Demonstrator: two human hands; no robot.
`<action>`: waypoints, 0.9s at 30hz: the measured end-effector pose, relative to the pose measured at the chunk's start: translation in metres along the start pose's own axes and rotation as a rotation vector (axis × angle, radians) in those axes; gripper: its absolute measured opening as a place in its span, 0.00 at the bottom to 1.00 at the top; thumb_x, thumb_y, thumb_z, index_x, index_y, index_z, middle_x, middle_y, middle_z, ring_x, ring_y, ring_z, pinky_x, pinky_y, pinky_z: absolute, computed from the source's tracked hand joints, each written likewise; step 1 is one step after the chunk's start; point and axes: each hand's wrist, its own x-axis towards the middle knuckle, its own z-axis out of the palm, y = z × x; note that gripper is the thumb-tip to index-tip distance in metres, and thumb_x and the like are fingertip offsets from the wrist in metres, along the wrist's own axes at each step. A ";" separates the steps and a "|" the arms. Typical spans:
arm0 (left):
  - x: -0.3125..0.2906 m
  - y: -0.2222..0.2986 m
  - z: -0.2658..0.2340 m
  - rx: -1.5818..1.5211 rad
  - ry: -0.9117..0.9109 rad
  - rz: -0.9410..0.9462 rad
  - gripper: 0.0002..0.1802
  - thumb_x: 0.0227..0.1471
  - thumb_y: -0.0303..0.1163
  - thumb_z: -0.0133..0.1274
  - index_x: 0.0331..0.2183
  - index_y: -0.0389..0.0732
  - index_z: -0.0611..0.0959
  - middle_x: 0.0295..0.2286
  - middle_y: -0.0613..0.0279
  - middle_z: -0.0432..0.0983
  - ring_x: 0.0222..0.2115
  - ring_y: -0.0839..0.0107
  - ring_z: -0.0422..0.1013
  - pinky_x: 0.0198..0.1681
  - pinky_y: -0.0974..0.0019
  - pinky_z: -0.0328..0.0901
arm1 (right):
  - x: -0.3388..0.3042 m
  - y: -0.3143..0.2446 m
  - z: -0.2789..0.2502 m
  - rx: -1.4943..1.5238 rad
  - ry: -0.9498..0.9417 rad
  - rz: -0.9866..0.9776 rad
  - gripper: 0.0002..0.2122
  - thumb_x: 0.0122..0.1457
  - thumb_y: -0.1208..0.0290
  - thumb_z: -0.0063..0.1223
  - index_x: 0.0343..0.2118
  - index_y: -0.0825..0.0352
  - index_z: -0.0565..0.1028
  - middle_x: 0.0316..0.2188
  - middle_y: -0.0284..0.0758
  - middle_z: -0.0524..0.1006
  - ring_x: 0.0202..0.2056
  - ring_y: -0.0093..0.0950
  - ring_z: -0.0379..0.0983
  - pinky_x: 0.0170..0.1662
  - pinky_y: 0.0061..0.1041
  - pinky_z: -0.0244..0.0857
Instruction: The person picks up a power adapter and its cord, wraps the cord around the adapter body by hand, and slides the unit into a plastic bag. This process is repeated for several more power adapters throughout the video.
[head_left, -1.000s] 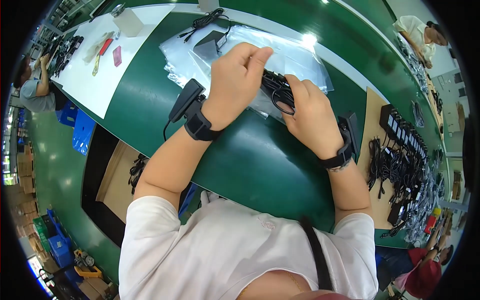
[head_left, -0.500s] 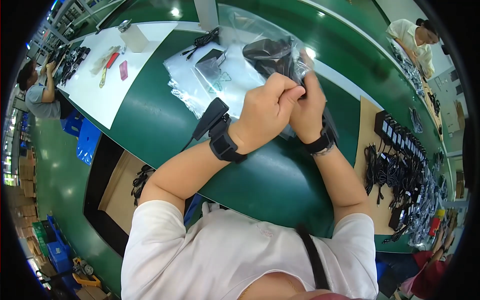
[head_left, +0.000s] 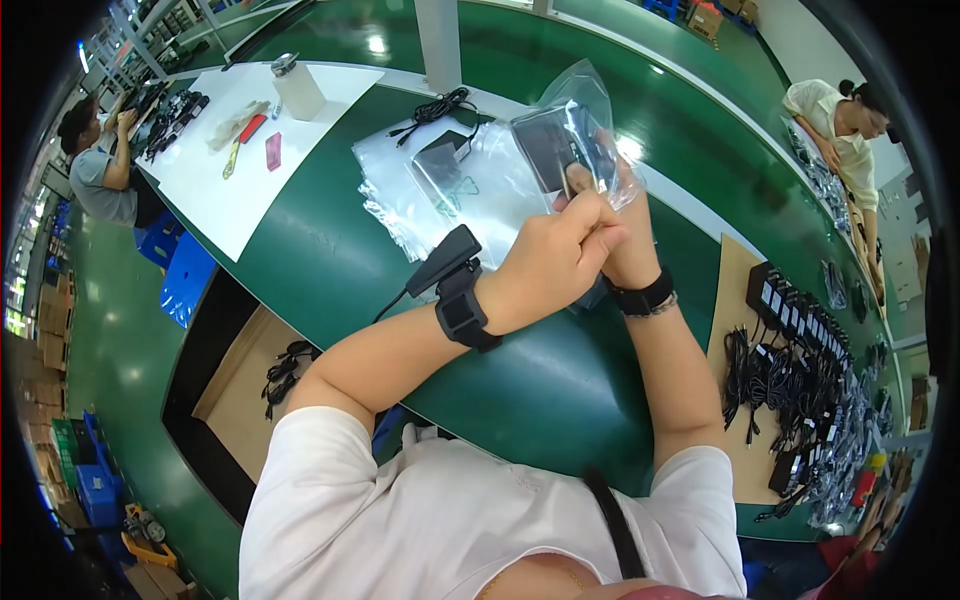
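Note:
A clear plastic bag (head_left: 575,88) with a flat black box-shaped power adapter (head_left: 545,150) inside is held up above the green table. My right hand (head_left: 632,240) grips the bag and adapter from the right, its thumb against the adapter's face. Closed in a pinch, my left hand (head_left: 545,262) is at the bag's lower edge, beside the right hand; the pinched part is mostly hidden by the fingers. Just behind the bag lies a stack of flat clear plastic bags (head_left: 400,180). A black adapter (head_left: 440,155) with a coiled black cable (head_left: 440,108) rests on that stack.
On the right, a brown board (head_left: 728,300) carries rows of black adapters (head_left: 800,310) and bundled cables (head_left: 765,365). A white sheet (head_left: 215,190) at left holds a bottle (head_left: 298,90) and a red-handled cutter (head_left: 250,130). An open drawer (head_left: 235,370) is below. Other people sit at both sides.
The bag has turned upright and the adapter's flat face now shows. My right hand has shifted lower behind it, with its thumb on the adapter. My left hand stays pinched beside it.

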 end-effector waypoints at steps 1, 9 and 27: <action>0.003 0.004 -0.002 -0.021 -0.035 -0.067 0.08 0.45 0.30 0.54 0.27 0.37 0.73 0.20 0.54 0.71 0.19 0.57 0.69 0.22 0.64 0.64 | -0.002 -0.003 -0.004 -0.010 0.011 -0.027 0.24 0.54 0.76 0.46 0.55 0.67 0.56 0.34 0.33 0.71 0.27 0.16 0.64 0.30 0.15 0.62; 0.067 -0.053 -0.067 -0.228 -0.078 -0.534 0.28 0.50 0.53 0.45 0.37 0.34 0.72 0.32 0.60 0.70 0.33 0.72 0.65 0.36 0.71 0.60 | -0.002 -0.029 -0.006 -0.258 -0.098 0.064 0.26 0.52 0.69 0.52 0.53 0.72 0.59 0.16 0.32 0.68 0.15 0.17 0.62 0.19 0.15 0.56; -0.003 -0.048 -0.016 -0.299 -0.066 -0.787 0.26 0.55 0.46 0.42 0.42 0.30 0.70 0.36 0.51 0.71 0.37 0.66 0.66 0.43 0.67 0.59 | -0.008 -0.003 0.003 -0.262 0.150 -0.153 0.26 0.52 0.71 0.49 0.53 0.74 0.56 0.28 0.35 0.70 0.23 0.19 0.65 0.27 0.15 0.61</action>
